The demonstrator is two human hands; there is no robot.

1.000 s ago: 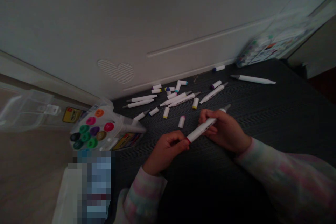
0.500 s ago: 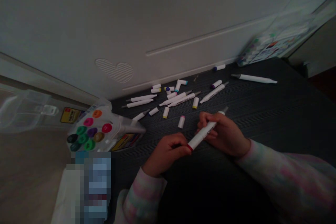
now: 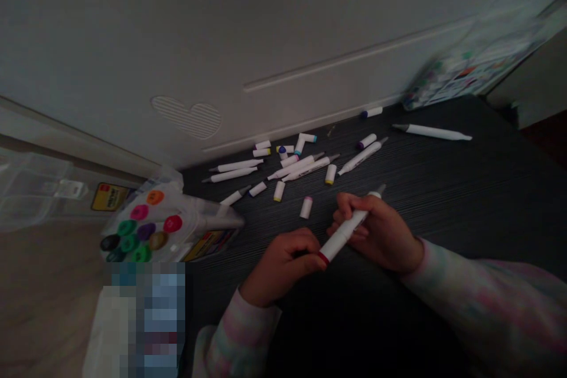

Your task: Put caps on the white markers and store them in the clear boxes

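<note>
A white marker (image 3: 342, 238) slants between my two hands over the dark tabletop. Its red-banded capped end points toward me and left, and a grey tip sticks out at the far end. My right hand (image 3: 381, 230) is closed round the barrel near that bare tip. At the red end, my left hand (image 3: 286, 263) pinches the cap with thumb and fingers. Just beyond lies a loose pink-ended cap (image 3: 306, 207), and a yellow-ended cap (image 3: 330, 175) stands close to an uncapped marker (image 3: 363, 156). Several more uncapped markers (image 3: 305, 168) and loose caps lie behind.
On the left, a clear plastic case (image 3: 212, 212) holds several markers with coloured ends, its transparent lid (image 3: 35, 189) hanging open. A second case (image 3: 473, 74) leans at the back right. One uncapped marker (image 3: 436, 132) lies apart near it. A pale panel (image 3: 274, 41) borders the table's back edge.
Both hands keep their hold on the marker, which has hardly moved. The view has shifted slightly, so the left case appears a little farther left.
</note>
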